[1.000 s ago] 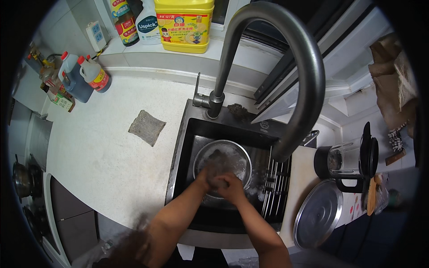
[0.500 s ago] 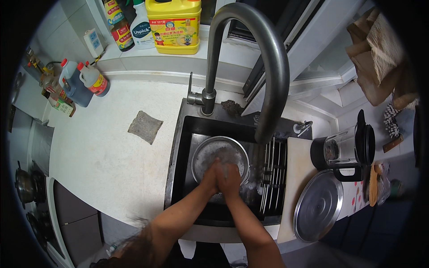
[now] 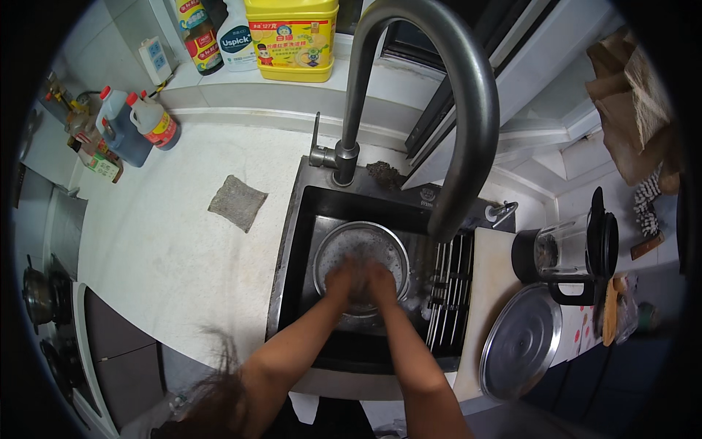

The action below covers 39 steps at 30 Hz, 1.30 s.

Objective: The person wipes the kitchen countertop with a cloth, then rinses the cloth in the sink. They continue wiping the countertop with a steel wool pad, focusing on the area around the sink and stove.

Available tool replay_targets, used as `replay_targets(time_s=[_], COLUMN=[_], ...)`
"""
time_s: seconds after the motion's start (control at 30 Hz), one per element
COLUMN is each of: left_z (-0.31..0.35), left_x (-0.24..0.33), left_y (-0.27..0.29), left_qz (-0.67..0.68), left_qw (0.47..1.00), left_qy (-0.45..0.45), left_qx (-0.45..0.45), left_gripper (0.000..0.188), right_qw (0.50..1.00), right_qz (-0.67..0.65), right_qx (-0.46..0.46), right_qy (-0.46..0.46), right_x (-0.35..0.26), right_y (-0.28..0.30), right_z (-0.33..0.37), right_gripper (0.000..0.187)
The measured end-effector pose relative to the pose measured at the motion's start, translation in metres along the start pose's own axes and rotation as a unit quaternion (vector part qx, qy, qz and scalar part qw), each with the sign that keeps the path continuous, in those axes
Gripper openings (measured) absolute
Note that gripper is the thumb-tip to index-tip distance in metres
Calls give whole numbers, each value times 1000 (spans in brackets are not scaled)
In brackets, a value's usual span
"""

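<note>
A round metal basin [image 3: 319, 252] stands in the black sink [image 3: 311, 344], with cloudy, foamy water in it. Both my forearms reach down into the basin. At its left inner side is my left hand [image 3: 338, 281]; opposite it is my right hand [image 3: 381, 282], a small gap apart. A dark, smeared patch shows in the water between them, and I cannot make out what it is. The fingers are blurred and partly under the water, so whether they grip anything is hidden.
The tall curved faucet [image 3: 482, 124] arches over the sink's right side. A slatted rack [image 3: 447, 300] lies inside the sink. Right of it are a pale board [image 3: 491, 256], a round metal lid [image 3: 521, 340] and a blender jug [image 3: 561, 245]. A grey cloth [image 3: 238, 203] lies left.
My hands were together near the basin's middle and have moved apart, one to each side. More of the foamy water shows now. The view has shifted slightly.
</note>
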State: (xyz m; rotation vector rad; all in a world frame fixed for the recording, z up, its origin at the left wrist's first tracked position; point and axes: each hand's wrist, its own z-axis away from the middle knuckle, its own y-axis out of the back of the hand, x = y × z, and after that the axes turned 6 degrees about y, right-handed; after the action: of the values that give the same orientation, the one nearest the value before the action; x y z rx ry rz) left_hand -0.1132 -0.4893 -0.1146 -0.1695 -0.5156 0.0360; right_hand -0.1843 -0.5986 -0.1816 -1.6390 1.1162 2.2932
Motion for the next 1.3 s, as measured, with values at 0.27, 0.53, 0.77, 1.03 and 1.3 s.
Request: replay_targets(time_s=[0.27,0.53,0.77,1.03,1.3], left_z=[-121,-80,-67,-4,-42], left_x=[-80,-7,-19,0,-40], left_y=[43,31,37,4,24], left_qz=[-487,20,220,214,123], left_qw=[838,957,873,908,941], left_qy=[-230,264,199,183,115], left_qx=[90,-116,-387,-311,-294], left_gripper=[54,77,56,44,40], right_qw=[957,989,951,972,903], right_qz=[269,74,-110,38,363], right_qx=[-84,-82,-175,172,-36], right_qy=[69,102,230,154,228], right_x=[74,33,-104,-56,-49], right_y=[-45,-39,29,-11,-19], right_z=[9,-14,59,33,35], right_gripper=[40,18,26,21,6])
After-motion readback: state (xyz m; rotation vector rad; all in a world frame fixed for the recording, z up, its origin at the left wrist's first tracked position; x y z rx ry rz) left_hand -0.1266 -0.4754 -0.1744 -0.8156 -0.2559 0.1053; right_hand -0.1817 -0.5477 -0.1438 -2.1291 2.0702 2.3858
